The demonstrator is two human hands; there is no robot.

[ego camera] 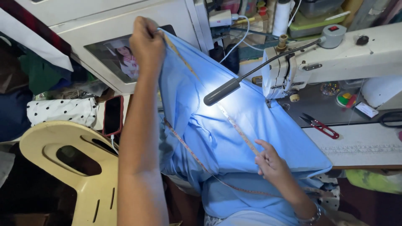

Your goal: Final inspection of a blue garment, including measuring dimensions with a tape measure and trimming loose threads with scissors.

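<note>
Dark phone screen (112, 115), perhaps off

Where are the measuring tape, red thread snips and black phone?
Thin measuring tape (238, 129), head view: stretch lying across the blue cloth.
Red-handled thread snips (324, 127), head view: red handle.
Black phone in red case (112, 115), head view: screen.

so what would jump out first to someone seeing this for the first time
The light blue cloth fills the middle, lit by a small gooseneck lamp above it. The left hand lifts one end of the cloth and a measuring tape high at upper left, while the right hand presses the tape to the cloth lower down. A white sewing machine stands at the right, with red-handled snips on the table beneath it.
</note>
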